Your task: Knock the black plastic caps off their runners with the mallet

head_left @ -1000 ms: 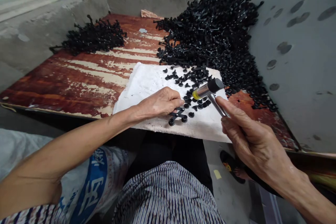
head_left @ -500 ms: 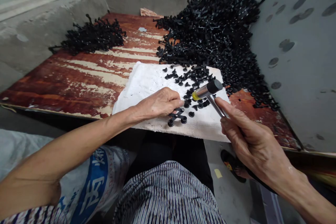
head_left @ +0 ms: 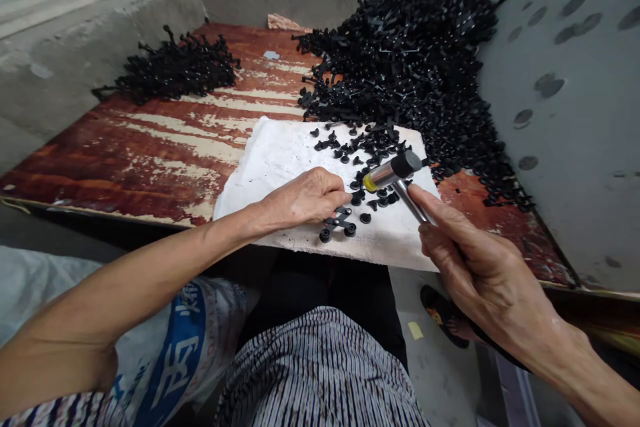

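Observation:
My right hand [head_left: 473, 260] is closed round the metal handle of a small mallet [head_left: 387, 173] with a black face and a yellow face. The mallet's head is raised over the white board [head_left: 280, 160], its yellow end toward my left hand. On the board, my left hand [head_left: 313, 197] is closed on a black linked part [head_left: 341, 219] with crossed arms and round ends; the fingers hide some of it. Loose black round-based pieces [head_left: 365, 218] lie just right of that hand, several more farther back on the board.
A large heap of black parts [head_left: 405, 53] fills the back right of the worn red-brown tabletop [head_left: 150, 153]. A smaller pile [head_left: 175, 70] sits at the back left. Concrete ledges and a spotted grey panel [head_left: 565, 93] border the table. A white-and-blue sack [head_left: 180, 347] stands below left.
Almost nothing differs. The mallet's head has shifted very slightly left, and my left hand keeps its hold on the linked part.

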The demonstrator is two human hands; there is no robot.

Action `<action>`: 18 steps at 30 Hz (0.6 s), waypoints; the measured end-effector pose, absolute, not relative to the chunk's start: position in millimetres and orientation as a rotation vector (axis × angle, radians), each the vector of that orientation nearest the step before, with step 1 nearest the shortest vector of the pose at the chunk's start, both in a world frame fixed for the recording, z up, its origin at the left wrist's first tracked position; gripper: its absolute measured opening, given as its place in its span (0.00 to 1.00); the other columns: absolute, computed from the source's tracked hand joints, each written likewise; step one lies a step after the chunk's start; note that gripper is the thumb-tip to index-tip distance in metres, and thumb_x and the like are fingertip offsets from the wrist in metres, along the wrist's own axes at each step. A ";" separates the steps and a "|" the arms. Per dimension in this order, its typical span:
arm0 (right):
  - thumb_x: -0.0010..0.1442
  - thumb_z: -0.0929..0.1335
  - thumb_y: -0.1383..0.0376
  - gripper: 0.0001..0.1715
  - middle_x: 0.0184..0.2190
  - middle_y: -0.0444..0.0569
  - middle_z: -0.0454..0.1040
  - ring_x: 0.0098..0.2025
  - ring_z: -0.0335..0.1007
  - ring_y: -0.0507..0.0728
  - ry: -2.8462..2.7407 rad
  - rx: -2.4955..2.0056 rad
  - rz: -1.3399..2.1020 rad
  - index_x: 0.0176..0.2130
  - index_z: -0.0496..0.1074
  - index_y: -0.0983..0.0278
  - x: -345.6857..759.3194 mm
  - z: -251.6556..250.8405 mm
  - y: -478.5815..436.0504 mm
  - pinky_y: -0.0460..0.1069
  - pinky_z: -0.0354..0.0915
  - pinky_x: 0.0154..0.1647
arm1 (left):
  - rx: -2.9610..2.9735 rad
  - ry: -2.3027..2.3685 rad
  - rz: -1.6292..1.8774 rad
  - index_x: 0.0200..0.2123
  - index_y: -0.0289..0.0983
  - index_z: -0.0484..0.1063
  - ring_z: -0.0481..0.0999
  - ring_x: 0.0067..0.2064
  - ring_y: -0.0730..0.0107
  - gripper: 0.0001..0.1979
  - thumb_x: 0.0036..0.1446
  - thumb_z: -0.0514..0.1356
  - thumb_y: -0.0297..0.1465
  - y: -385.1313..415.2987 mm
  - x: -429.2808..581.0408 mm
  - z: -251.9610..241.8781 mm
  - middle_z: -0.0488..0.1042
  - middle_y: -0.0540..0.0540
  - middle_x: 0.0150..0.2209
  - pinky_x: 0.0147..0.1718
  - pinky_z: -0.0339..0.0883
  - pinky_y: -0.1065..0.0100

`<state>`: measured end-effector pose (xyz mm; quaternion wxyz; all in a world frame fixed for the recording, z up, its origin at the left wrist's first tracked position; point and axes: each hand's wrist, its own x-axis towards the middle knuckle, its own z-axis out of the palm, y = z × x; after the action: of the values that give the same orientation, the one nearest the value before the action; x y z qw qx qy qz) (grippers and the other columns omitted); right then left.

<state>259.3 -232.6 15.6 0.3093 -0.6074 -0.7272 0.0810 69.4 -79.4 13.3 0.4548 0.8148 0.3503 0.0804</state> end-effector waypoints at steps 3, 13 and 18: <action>0.65 0.63 0.73 0.36 0.61 0.47 0.69 0.56 0.72 0.61 -1.834 -1.580 0.116 0.67 0.56 0.51 255.1 20.2 -235.0 0.59 0.70 0.55 | 2.002 0.851 0.212 0.18 0.36 0.60 0.54 0.19 0.81 0.14 0.56 0.54 0.30 -79.4 68.9 13.2 0.58 0.54 0.16 0.18 0.46 0.72; 0.64 0.61 0.75 0.35 0.58 0.56 0.72 0.52 0.75 0.61 -1.975 -1.545 0.031 0.67 0.56 0.60 256.0 20.5 -228.4 0.55 0.74 0.48 | 2.048 0.859 0.202 0.20 0.36 0.62 0.56 0.20 0.80 0.13 0.56 0.54 0.32 -78.6 68.4 14.0 0.60 0.54 0.17 0.19 0.47 0.72; 0.63 0.60 0.75 0.33 0.44 0.54 0.80 0.41 0.80 0.58 -2.065 -1.523 0.084 0.66 0.60 0.63 257.0 13.6 -226.3 0.50 0.76 0.38 | 2.046 0.862 0.144 0.20 0.36 0.61 0.57 0.19 0.81 0.13 0.56 0.53 0.30 -78.0 69.5 14.7 0.60 0.54 0.17 0.19 0.47 0.73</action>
<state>257.0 -226.3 13.6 0.2831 -0.5689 -0.7715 0.0314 69.5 -78.0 14.7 0.4426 0.8247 0.3473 0.0580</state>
